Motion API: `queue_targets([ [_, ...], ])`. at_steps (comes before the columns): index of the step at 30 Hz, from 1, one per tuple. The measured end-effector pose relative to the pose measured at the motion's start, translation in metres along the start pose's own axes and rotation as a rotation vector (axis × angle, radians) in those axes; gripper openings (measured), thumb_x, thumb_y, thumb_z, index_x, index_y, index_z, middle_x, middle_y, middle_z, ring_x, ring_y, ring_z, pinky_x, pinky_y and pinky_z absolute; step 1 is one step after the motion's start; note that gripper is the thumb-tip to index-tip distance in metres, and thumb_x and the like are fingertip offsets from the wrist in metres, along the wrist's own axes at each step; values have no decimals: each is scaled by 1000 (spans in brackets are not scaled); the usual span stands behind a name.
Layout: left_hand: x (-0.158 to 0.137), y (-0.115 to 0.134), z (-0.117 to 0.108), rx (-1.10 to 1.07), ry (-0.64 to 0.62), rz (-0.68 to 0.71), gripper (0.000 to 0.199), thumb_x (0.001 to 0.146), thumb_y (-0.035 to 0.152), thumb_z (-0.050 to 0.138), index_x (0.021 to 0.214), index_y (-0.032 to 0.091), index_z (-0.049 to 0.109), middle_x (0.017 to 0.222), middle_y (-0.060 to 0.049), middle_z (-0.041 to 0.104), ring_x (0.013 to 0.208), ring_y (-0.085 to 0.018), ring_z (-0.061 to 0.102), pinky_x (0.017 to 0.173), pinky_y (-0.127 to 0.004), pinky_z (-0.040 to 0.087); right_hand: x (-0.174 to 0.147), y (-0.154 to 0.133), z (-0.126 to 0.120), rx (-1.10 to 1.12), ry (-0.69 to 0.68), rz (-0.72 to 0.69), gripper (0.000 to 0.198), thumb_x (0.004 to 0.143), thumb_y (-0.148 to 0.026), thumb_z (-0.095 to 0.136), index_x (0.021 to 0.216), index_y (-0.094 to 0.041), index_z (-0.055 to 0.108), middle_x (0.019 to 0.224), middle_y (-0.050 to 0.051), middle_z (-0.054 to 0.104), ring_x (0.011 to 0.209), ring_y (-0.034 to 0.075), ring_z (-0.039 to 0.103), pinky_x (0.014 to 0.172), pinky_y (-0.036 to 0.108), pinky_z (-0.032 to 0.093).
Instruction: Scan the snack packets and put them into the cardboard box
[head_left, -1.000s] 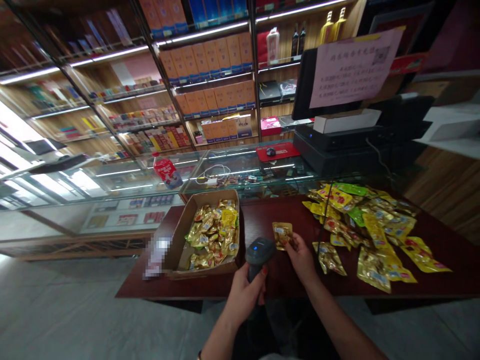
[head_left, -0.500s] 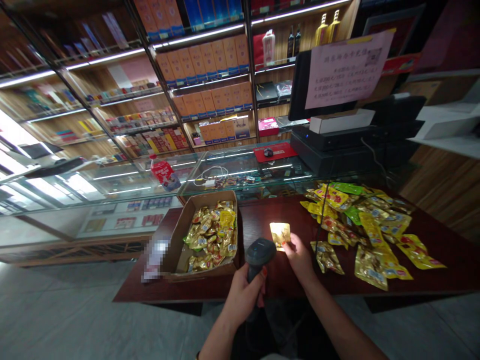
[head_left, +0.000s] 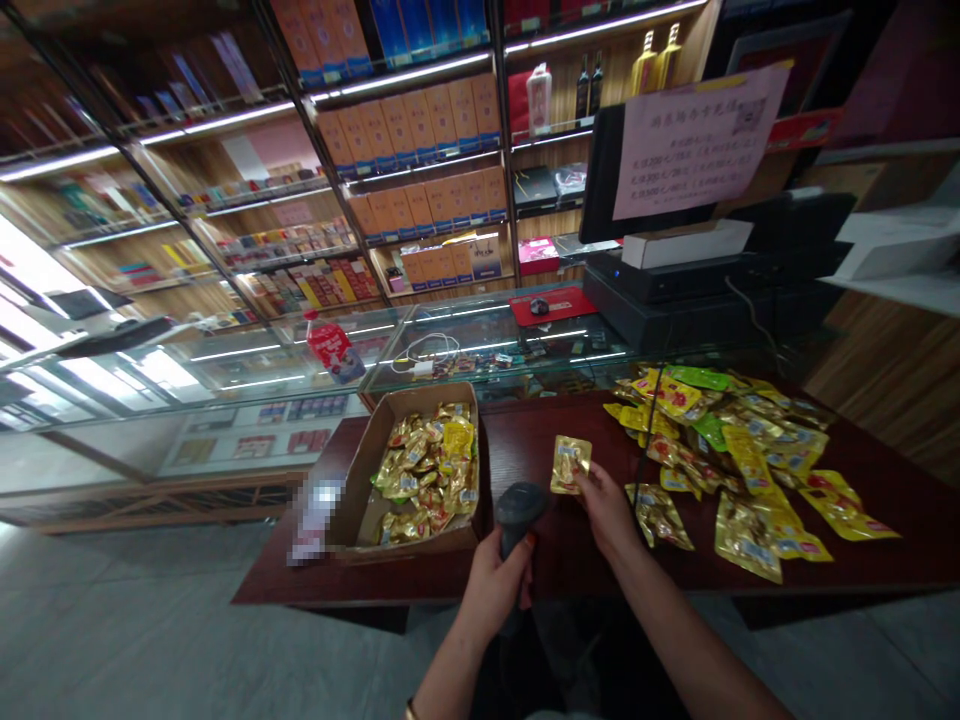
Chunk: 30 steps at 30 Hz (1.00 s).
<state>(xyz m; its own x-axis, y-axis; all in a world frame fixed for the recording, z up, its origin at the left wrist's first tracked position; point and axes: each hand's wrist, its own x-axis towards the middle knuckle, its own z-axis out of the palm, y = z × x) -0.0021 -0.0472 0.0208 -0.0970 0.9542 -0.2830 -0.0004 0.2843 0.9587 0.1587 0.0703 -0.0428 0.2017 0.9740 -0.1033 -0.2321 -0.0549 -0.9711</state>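
A dark barcode scanner [head_left: 523,507] stands upright in my left hand [head_left: 495,585], whose fingers wrap round its handle. Between the thumb and fingers of my right hand [head_left: 607,505] is a small gold snack packet [head_left: 571,464], held above the dark red table [head_left: 517,440]. To the left, a cardboard box [head_left: 365,440] contains many gold and yellow snack packets [head_left: 427,465]. On the right lies a loose heap of yellow, gold and green packets [head_left: 742,430]; a single gold packet [head_left: 661,517] rests close to my right wrist.
Behind the table runs a glass display counter [head_left: 390,350] with a red bottle [head_left: 332,347], a white cable [head_left: 427,350] and a mouse [head_left: 539,307] on a red mat. A monitor [head_left: 600,180] with a paper sign stands back right. A thin black cord [head_left: 650,420] hangs before the heap.
The bright light on the gold packet has gone. My right hand has moved the packet slightly right, away from the scanner; my left hand still grips the scanner.
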Motion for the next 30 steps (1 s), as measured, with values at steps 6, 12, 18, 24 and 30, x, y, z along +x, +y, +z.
queue_targets([
  [6,4,-15,2,-14,24,-48,53,73,70,70,75,20,52,47,6,54,29,-10,47,30,-20,35,-11,-47,78,183,-386,-84,54,76,-50,75,123,-25,66,113,7,76,106,27,72,93,43,58],
  [12,-4,-6,2,-13,6,-9,50,76,66,71,75,20,53,47,6,54,30,-9,47,32,-19,33,-24,-73,26,-362,-290,-476,34,89,-36,60,120,-28,70,124,8,70,107,25,68,101,44,51],
  [18,-7,0,-5,-23,18,-5,51,75,66,73,74,19,55,50,6,55,31,-9,47,33,-19,34,-29,-53,-113,-1109,274,-462,53,88,-46,53,131,-15,61,105,19,70,97,36,66,87,50,51],
  [24,-4,12,6,-28,-29,12,50,75,66,72,77,19,54,51,6,54,32,-9,47,34,-19,36,-30,-20,-128,-1285,137,-360,66,83,-47,59,140,-16,52,104,20,71,93,38,69,79,49,52],
  [30,-7,10,1,-28,-12,0,49,74,64,74,75,19,55,51,6,55,32,-8,46,34,-19,36,-20,-37,-145,-954,240,-357,63,70,-47,64,126,-18,61,111,19,69,107,40,65,91,53,51],
])
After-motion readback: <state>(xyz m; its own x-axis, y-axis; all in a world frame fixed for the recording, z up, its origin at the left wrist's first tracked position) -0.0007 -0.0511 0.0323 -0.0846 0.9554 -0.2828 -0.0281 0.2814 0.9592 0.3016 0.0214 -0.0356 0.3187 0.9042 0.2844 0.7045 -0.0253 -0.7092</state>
